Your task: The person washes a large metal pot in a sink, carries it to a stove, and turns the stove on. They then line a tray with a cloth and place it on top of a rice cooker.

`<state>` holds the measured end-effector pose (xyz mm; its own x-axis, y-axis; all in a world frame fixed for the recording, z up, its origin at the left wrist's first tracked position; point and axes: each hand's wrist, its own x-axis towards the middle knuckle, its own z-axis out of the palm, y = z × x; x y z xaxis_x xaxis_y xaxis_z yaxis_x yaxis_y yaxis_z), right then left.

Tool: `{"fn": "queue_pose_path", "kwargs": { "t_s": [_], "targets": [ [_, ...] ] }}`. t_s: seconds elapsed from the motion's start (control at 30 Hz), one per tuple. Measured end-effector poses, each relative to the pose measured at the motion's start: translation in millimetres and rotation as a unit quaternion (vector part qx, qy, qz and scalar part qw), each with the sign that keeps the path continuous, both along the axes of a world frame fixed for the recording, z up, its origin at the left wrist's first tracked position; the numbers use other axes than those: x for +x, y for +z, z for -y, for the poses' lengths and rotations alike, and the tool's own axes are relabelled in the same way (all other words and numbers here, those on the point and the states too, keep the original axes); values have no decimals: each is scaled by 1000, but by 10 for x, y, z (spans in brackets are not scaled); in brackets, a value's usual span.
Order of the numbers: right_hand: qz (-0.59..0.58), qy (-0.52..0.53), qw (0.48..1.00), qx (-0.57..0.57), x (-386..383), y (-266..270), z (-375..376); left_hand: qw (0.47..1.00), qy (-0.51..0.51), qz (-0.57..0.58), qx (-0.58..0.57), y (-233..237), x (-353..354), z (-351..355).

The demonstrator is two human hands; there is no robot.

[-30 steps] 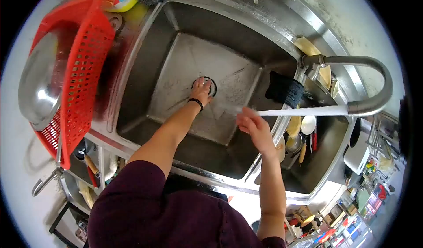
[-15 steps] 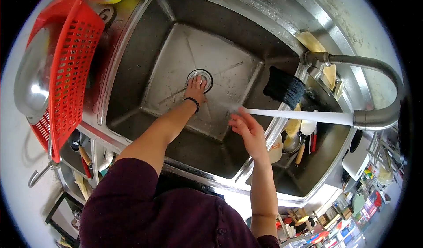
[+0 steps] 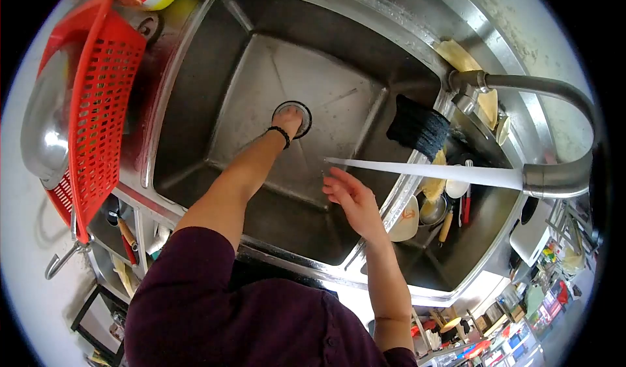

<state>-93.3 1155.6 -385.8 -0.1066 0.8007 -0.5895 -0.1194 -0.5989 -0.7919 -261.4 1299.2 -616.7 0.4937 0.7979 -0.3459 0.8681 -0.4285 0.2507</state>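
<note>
My left hand (image 3: 287, 119), with a dark beaded bracelet (image 3: 281, 135) on its wrist, reaches down into the round drain (image 3: 306, 122) of the large steel sink (image 3: 254, 73). Its fingertips are hidden there, so their grip cannot be made out. My right hand (image 3: 352, 202) hovers over the sink's right part, fingers loosely apart and holding nothing. Just above those fingers, a stream of water (image 3: 417, 168) runs from the curved faucet (image 3: 554, 179) into the basin.
A black cloth (image 3: 417, 127) hangs over the divider. The smaller right basin (image 3: 424, 262) holds a bowl (image 3: 405, 220), a ladle (image 3: 433, 210) and several handled utensils. At left stands a red plastic basket (image 3: 104, 112) with a metal bowl (image 3: 45, 119) against it.
My left hand has gone from lying over the drain to reaching down into it, its fingers now less visible. My right hand has shifted slightly left, beneath the water stream.
</note>
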Motion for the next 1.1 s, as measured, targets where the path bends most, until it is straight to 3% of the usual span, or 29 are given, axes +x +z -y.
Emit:
{"fn": "queue_pose_path", "kwargs": {
  "t_s": [0.13,0.2,0.23,0.3,0.33,0.37,0.43,0.5,0.57,0.63,0.7,0.77,0.83,0.87,0.9,0.93,0.97,1.07,1.1],
  "targets": [
    [-2,-3,1000,3,14,-6,-25,999,-22,-19,27,-181,44,2],
    [-4,8,1000,-6,9,12,-43,990,113,-19,-84,-159,112,-18],
    [-5,16,1000,-12,11,20,-68,990,117,-18,-80,-131,113,-17],
    [22,24,999,10,26,30,-73,998,32,-59,11,-155,77,55],
    [49,30,998,27,39,52,-56,998,31,-56,5,-491,37,60],
    [48,36,998,31,79,124,-41,998,37,-57,8,-392,30,28],
    [194,82,976,63,236,386,-14,993,60,-9,-100,-4,27,-89],
    [262,41,961,79,455,703,6,992,76,28,-96,351,-95,-122],
    [307,-39,933,185,587,1228,-51,986,91,101,-99,722,-273,-116],
    [276,-157,901,296,652,1641,-170,987,109,93,-75,1154,-572,-45],
    [308,-133,874,351,761,1957,-327,985,102,128,53,1649,-965,197],
    [287,-127,902,296,734,2148,-567,973,166,102,120,1963,-1342,536],
    [335,-106,894,277,834,2137,-935,936,215,105,258,2266,-1725,947],
    [376,-64,885,266,739,2256,-1077,924,256,75,274,2391,-1897,1187],
    [419,-29,870,258,641,2372,-1199,901,299,123,289,2509,-2049,1403],
    [392,-24,880,267,581,2375,-1354,875,331,176,305,2612,-2182,1603],
    [369,-23,888,273,571,2346,-1529,864,362,139,320,2621,-2321,1802],
    [426,92,840,323,880,2192,-2094,817,464,76,334,2649,-2630,2427],
    [473,159,797,340,1065,2168,-2258,808,476,69,340,2640,-2777,2619]
  ]
}}
